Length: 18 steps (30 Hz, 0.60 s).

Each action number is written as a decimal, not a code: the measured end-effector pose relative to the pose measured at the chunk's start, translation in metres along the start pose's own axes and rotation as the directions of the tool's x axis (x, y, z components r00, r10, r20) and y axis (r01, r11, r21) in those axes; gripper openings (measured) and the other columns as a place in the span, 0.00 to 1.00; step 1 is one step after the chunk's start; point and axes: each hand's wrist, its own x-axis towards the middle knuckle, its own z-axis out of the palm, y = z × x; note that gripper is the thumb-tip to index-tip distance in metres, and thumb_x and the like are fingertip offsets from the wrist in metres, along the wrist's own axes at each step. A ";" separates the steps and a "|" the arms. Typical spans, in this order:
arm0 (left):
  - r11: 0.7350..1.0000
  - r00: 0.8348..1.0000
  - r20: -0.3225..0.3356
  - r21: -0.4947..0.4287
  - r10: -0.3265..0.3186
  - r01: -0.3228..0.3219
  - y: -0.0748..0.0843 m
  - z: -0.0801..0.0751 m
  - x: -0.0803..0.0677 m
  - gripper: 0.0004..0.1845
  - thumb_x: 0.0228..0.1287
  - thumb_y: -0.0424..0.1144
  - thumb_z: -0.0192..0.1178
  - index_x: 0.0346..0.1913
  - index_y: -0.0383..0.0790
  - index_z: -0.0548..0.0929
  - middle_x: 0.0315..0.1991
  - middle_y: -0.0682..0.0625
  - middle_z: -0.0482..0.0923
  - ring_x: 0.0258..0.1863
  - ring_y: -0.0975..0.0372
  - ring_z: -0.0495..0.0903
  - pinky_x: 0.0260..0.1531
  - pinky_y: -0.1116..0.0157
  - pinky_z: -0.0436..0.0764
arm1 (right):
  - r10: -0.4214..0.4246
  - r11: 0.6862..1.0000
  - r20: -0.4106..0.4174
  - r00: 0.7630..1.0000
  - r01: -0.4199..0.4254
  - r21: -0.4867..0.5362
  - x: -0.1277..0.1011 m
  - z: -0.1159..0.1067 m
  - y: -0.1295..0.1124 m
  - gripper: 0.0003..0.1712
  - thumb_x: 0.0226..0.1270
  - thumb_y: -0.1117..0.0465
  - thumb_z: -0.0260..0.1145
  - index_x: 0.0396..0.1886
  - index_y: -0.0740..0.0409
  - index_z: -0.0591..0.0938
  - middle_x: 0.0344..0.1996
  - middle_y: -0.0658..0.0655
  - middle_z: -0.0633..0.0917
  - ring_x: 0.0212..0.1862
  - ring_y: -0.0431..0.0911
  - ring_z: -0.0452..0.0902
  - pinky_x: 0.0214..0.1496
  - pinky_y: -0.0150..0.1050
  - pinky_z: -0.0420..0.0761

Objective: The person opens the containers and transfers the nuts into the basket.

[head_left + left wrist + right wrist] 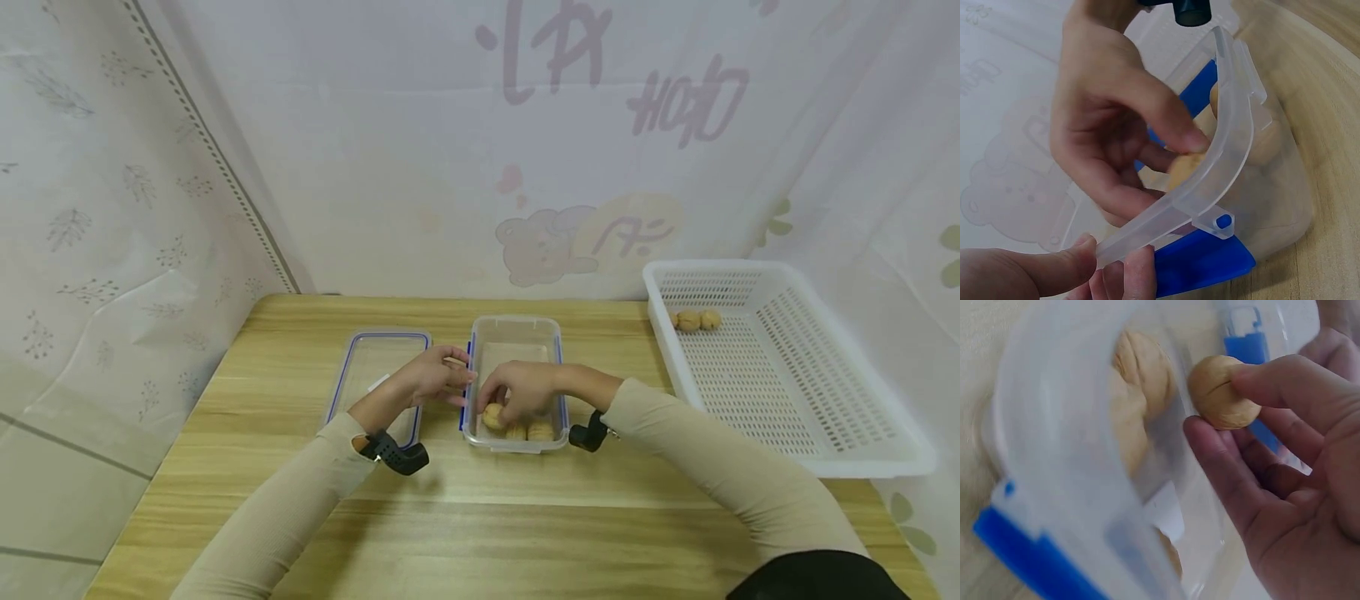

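Note:
My right hand (528,387) reaches into a clear plastic food container (480,329) with blue side clips. It pinches a walnut (1222,390) between thumb and fingertips, inside the rim near the left wall. More walnuts (540,430) lie on the container's floor at the near end, partly hidden behind the hand. At the left side, my left hand (442,375) grips the container's rim, thumb on top and fingers under it beside a hanging blue clip (1204,262).
The clear lid (382,354) with a blue seal lies on the wooden table (480,533), left of the container and partly under my left forearm. At the right stands a white slotted basket (810,308), with several walnuts (688,322) in its far left corner. A printed curtain hangs behind.

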 end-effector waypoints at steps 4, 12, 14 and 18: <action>1.000 1.000 -0.005 -0.007 -0.001 0.001 0.000 0.000 0.001 0.23 0.74 0.26 0.57 0.67 0.27 0.64 0.46 0.42 0.74 0.40 0.59 0.78 0.37 0.62 0.91 | -0.026 1.000 -0.072 0.997 0.027 0.013 -0.009 -0.009 0.003 0.20 0.62 0.73 0.66 0.54 0.64 0.85 0.50 0.53 0.87 0.50 0.40 0.80 0.59 0.42 0.85; 1.000 1.000 -0.007 -0.003 -0.010 0.010 0.001 0.000 0.001 0.24 0.74 0.27 0.58 0.67 0.28 0.64 0.48 0.42 0.74 0.41 0.58 0.78 0.38 0.62 0.91 | -0.015 0.980 -0.189 0.982 0.052 0.190 -0.035 -0.030 0.007 0.21 0.64 0.74 0.63 0.58 0.67 0.82 0.53 0.58 0.83 0.52 0.47 0.79 0.56 0.37 0.86; 1.000 1.000 -0.006 -0.004 -0.011 0.011 0.001 0.000 0.001 0.23 0.74 0.27 0.58 0.67 0.28 0.64 0.48 0.42 0.75 0.40 0.58 0.78 0.38 0.62 0.91 | -0.030 0.977 -0.224 0.974 0.076 0.198 -0.042 -0.037 0.008 0.21 0.65 0.73 0.63 0.58 0.67 0.82 0.53 0.59 0.84 0.52 0.48 0.80 0.57 0.38 0.86; 1.000 1.000 -0.003 -0.004 -0.007 0.007 0.000 0.000 0.000 0.23 0.74 0.27 0.58 0.67 0.27 0.65 0.47 0.42 0.75 0.40 0.58 0.79 0.38 0.62 0.91 | -0.029 0.975 -0.294 0.955 0.092 0.204 -0.061 -0.051 0.009 0.20 0.70 0.71 0.64 0.60 0.67 0.81 0.55 0.61 0.83 0.55 0.51 0.79 0.58 0.41 0.86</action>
